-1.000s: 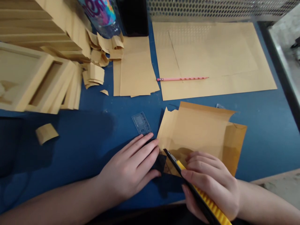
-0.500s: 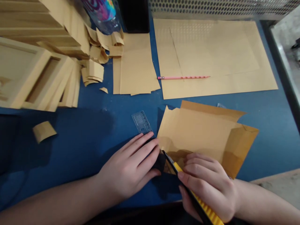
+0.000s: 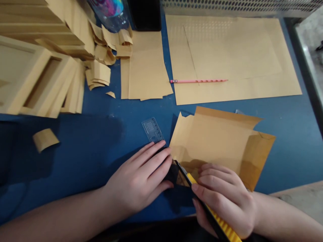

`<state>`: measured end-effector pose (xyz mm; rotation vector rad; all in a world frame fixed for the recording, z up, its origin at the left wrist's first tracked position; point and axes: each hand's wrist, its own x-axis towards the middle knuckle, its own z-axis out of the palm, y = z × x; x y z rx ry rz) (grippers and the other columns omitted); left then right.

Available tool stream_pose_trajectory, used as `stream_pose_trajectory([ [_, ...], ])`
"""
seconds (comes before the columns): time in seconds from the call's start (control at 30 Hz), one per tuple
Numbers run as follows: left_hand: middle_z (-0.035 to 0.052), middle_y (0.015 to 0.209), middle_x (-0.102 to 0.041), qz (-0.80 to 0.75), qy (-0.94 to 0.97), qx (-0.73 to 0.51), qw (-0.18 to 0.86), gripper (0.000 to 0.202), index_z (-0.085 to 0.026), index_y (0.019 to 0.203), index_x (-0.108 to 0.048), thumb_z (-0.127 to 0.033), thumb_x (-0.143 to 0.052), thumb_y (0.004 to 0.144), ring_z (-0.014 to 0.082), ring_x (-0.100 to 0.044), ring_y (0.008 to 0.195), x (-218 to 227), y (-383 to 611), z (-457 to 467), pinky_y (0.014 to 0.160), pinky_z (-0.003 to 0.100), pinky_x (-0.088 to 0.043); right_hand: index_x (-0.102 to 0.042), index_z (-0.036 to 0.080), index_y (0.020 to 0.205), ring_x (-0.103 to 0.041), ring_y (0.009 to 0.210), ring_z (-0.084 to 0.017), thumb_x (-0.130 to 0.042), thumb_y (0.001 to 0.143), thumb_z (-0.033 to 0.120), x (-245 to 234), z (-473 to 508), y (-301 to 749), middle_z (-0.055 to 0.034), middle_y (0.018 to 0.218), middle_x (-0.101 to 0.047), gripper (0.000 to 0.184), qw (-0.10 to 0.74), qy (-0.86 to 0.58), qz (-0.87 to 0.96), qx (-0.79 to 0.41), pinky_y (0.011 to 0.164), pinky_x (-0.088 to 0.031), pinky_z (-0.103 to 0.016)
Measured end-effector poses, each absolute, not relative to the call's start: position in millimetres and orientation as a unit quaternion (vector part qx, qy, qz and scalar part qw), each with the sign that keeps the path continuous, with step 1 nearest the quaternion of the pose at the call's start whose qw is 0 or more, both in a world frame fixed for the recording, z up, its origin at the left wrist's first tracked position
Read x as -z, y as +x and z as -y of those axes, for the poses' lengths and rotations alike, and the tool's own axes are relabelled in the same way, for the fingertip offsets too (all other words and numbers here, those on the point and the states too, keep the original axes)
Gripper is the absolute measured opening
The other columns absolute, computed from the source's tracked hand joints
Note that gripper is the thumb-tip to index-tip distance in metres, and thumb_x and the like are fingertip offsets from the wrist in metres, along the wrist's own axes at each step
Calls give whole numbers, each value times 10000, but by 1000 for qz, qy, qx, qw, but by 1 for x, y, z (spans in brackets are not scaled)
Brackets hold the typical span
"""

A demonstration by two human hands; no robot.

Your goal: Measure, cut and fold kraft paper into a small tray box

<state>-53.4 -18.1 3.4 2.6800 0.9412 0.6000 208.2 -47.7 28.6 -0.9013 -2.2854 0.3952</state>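
Observation:
My right hand is closed around a yellow and black utility knife, its blade pointing up and left to the lower left edge of a folded brown paper envelope. My left hand lies with its fingers stretched out over the end of a clear plastic ruler and a dark object whose kind I cannot make out. Its fingertips reach the paper's left edge, close to the blade tip. Both the lower part of the ruler and most of the dark object are hidden under the fingers.
A pink pencil lies across a large brown paper sheet. Left of it are smaller sheets, paper scraps, stacked wooden frames and a plastic bottle. One curled scrap rests at the left.
The whole view has shifted slightly. Both hands, the knife and the paper keep almost the same places relative to one another.

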Motion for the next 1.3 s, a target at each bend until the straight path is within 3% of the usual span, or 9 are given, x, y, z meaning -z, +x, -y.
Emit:
stream_pose_trajectory([
  [0.87, 175, 1309, -745, -317, 921, -199, 111, 341, -24, 1202, -730, -301, -669, 1014, 374, -664, 1307, -6, -52, 17, 1114, 520, -580, -682, 162, 890, -729, 804, -201, -714, 903, 133, -27, 53, 206, -45, 834, -715, 45, 318, -348, 870, -147, 777, -674, -387],
  [1.03, 167, 1307, -748, -316, 922, -198, 106, 330, -30, 1194, -734, -299, -644, 1026, 368, -664, 1304, -6, -51, 16, 1118, 510, -577, -673, 180, 845, -723, 804, -193, -717, 885, 98, -26, 51, 206, -27, 826, -708, 102, 318, -339, 875, -134, 788, -673, -382],
  [1.3, 163, 1326, -740, -318, 922, -188, 113, 319, -29, 1185, -744, -288, -631, 1036, 376, -645, 1326, -8, -51, 17, 1135, 506, -558, -587, 173, 641, -648, 665, -184, -655, 861, -36, -26, 46, 195, -7, 629, -582, 311, 330, -291, 890, -116, 727, -645, -380],
])
